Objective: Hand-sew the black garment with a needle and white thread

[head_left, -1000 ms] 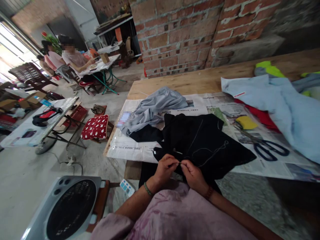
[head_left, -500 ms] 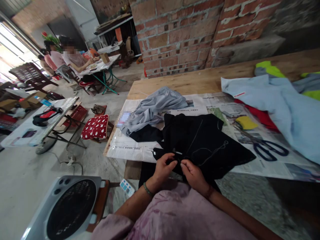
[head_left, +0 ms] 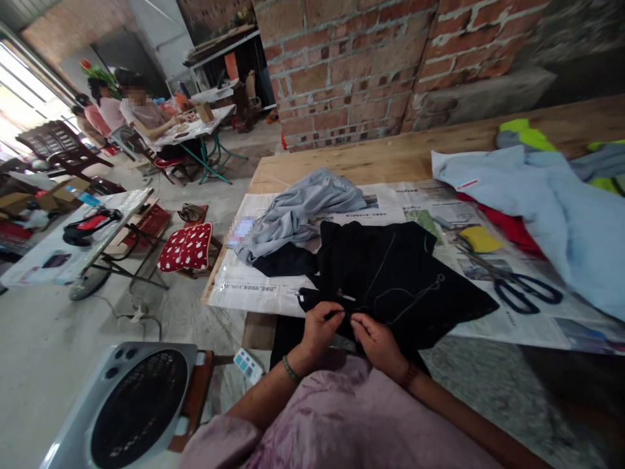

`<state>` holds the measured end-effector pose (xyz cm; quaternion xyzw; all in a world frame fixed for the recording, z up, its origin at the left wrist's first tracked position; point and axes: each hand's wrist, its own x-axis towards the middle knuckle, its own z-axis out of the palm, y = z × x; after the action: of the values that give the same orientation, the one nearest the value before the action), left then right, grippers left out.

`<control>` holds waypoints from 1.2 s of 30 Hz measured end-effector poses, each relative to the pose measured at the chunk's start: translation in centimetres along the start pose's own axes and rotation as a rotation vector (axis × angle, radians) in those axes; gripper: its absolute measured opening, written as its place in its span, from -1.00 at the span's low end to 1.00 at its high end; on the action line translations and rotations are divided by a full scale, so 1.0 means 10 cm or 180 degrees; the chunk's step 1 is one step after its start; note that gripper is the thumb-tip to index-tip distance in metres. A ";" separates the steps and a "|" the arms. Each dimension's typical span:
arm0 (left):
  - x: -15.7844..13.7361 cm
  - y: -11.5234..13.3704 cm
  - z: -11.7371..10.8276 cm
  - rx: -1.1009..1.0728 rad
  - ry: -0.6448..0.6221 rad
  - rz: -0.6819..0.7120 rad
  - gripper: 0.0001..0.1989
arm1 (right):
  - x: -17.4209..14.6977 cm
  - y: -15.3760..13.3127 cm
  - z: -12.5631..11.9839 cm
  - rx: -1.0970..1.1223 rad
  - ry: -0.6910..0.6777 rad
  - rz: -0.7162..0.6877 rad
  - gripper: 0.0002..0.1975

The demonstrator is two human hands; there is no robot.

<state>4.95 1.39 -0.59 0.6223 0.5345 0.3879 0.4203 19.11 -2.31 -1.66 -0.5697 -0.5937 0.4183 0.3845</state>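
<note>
A black garment [head_left: 375, 257] lies spread over the table's front edge, part of it hanging down. My left hand [head_left: 319, 331] is closed, thumb and forefinger pinching the garment's near edge. Close beside it, my right hand [head_left: 375, 335] is closed in a pinch at the same edge; whatever its fingertips hold is too small to make out. A loose pale thread [head_left: 415, 296] loops across the black cloth. A small white tag [head_left: 301, 299] shows at the garment's left end.
Dark-handled scissors [head_left: 525, 290] and a yellow piece [head_left: 481, 240] lie on newspaper [head_left: 283, 290] to the right. Grey cloth [head_left: 312, 202] is behind left, a light blue garment [head_left: 547, 202] at right. A fan [head_left: 141, 404] and red stool [head_left: 185, 247] stand left; people sit farther back.
My fingertips have drawn slightly closer together at the cloth's edge, the right hand shifting a little to the left. The garment and the other things lie as before.
</note>
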 end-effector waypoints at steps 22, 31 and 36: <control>-0.05 0.02 0.05 0.0224 0.0134 0.0562 -0.93 | 0.01 0.03 0.05 -0.0081 0.0146 0.0000 -0.75; -0.08 0.09 0.01 0.0427 -0.0122 0.0670 -0.86 | 0.05 0.06 0.05 0.0111 0.0219 0.0191 -0.70; -0.10 0.06 0.00 0.1068 -0.0092 0.1059 -0.72 | 0.02 0.05 0.05 0.0466 0.0059 0.0344 -0.70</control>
<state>5.04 0.32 -0.07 0.7685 0.4755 0.3485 0.2489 18.82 -2.14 -2.26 -0.5752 -0.5264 0.4754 0.4075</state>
